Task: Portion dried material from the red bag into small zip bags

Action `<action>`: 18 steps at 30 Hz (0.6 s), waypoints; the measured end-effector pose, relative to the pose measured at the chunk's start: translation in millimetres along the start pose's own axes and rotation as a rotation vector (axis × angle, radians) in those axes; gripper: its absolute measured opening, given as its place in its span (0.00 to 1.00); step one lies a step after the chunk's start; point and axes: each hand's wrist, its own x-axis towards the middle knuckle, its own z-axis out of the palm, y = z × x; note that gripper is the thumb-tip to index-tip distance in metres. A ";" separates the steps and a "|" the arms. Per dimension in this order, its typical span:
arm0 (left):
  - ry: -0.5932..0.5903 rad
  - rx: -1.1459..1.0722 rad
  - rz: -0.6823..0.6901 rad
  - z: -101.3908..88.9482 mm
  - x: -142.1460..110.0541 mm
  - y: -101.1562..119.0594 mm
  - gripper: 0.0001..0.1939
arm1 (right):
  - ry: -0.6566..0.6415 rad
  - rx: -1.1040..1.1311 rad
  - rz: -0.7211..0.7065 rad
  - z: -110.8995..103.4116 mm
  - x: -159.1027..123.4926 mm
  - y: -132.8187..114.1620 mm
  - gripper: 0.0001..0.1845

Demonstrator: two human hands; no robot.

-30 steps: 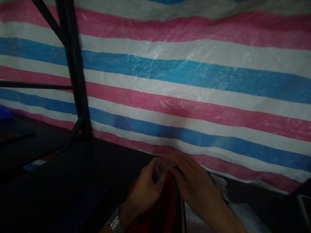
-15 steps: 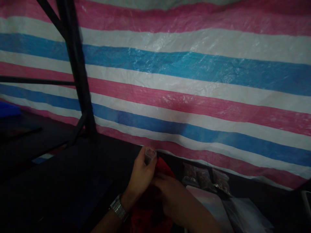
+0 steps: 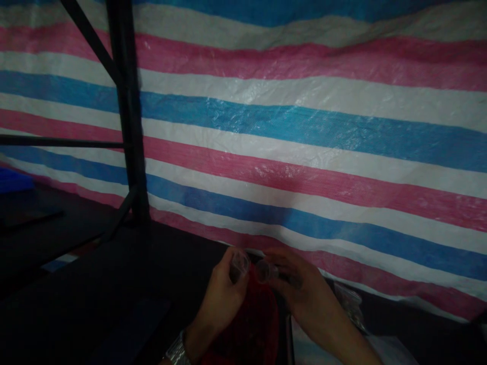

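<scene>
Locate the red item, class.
In the head view, the red item is at the bottom, near centre, between the left hand and the right hand.

the head camera faces forward, down at hands (image 3: 224,286).

From my end: glossy, crinkled plastic across the striped sheet (image 3: 304,119), matt black on the post (image 3: 132,121), shiny metal watch strap (image 3: 177,351), see-through plastic-looking small hollow pieces (image 3: 263,272)!
</scene>
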 end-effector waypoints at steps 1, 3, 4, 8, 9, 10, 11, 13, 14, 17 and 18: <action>-0.049 -0.002 0.006 2.2 -2.3 1.1 0.01 | 0.054 -0.060 -0.048 -0.5 0.0 -3.8 0.25; -0.133 -0.010 0.019 6.3 -6.3 2.3 0.05 | 0.062 -0.229 -0.166 1.2 -1.4 -9.5 0.27; -0.161 -0.015 0.024 7.8 -7.7 2.4 0.08 | 0.032 -0.315 -0.229 2.8 -2.4 -11.3 0.28; -0.195 -0.025 0.034 9.1 -9.3 1.7 0.13 | -0.061 -0.503 -0.391 6.3 -4.7 -12.6 0.32; -0.194 -0.025 0.033 8.6 -9.1 1.8 0.12 | -0.045 -0.509 -0.391 5.9 -4.2 -12.2 0.32; -0.190 -0.026 0.032 8.1 -8.7 2.2 0.11 | -0.021 -0.504 -0.375 5.1 -3.4 -11.7 0.30; -0.183 -0.027 0.029 7.5 -8.1 2.6 0.09 | 0.010 -0.489 -0.345 4.1 -2.3 -11.1 0.29; -0.159 -0.027 0.020 6.4 -6.5 2.7 0.06 | 0.084 -0.446 -0.247 2.3 -0.3 -10.0 0.25; -0.139 -0.025 0.015 5.7 -5.3 2.0 0.04 | 0.110 -0.421 -0.184 1.9 0.1 -9.5 0.23; -0.042 -0.010 0.012 2.4 -0.8 -3.5 0.06 | 0.049 -0.366 0.006 4.9 -2.5 -8.7 0.22; -0.010 -0.003 0.013 1.0 0.5 -6.2 0.08 | -0.021 -0.351 0.040 7.5 -4.4 -8.9 0.22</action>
